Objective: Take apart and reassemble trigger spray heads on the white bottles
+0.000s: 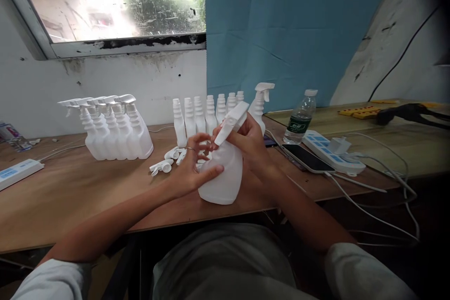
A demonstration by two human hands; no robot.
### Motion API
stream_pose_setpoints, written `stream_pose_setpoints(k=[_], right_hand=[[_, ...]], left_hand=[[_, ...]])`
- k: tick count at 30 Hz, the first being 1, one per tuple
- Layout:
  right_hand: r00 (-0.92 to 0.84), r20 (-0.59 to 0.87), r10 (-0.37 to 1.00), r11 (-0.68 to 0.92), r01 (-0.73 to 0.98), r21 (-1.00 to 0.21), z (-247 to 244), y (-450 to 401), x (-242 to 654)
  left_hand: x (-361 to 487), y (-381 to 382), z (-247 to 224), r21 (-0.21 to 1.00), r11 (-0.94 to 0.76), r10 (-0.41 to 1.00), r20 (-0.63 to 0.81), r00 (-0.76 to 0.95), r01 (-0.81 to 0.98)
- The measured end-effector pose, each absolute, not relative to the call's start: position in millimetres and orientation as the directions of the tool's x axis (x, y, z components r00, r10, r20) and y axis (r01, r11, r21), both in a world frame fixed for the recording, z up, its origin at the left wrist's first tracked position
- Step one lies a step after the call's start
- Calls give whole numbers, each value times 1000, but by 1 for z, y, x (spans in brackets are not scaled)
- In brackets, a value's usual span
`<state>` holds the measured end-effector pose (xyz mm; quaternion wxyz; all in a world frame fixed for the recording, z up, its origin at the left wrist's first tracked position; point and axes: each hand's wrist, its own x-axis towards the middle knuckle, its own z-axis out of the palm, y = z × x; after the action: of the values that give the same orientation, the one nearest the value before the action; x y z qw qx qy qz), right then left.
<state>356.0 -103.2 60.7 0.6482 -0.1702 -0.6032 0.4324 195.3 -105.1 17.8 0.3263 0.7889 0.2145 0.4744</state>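
Observation:
A white spray bottle [225, 178] stands slightly tilted near the table's front edge, with a white trigger head [232, 122] on its neck. My right hand [251, 143] is closed round the trigger head from the right. On the left side, my left hand [197, 164] has its fingers curved beside the neck and its thumb against the bottle's body. Loose trigger heads [161, 167] lie left of my left hand. Behind the hands stands a row of white bottles without heads [179, 124], and one bottle with a head [259, 105] at its right end.
Several headed spray bottles [117, 136] stand together at the left. To the right are a water bottle [300, 119], a phone [308, 158] and a power strip [332, 152] with cables. Another power strip [20, 172] lies at the far left.

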Motion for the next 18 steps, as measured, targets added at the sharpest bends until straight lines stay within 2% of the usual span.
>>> stream_pose_setpoints(k=[2,4,8,12,18], right_hand=[[-107,640,761,578,-338,-743,60,-100,354],[-125,650,750,587,-330,-740,60,-97,350],[-191,646,739,559,-361,-746,60,-93,340],[-289,618,731,495,-399,-772,58,-93,338],[-338,655,676,437,-532,-726,53,-90,342]], left_hand=[[194,-104,41,605,-796,552,740,384,-22],[192,-106,72,484,-875,458,812,361,20],[186,-112,126,395,-892,452,777,437,220],[172,-103,142,472,-859,503,707,497,198],[162,-88,140,556,-822,513,632,581,120]])
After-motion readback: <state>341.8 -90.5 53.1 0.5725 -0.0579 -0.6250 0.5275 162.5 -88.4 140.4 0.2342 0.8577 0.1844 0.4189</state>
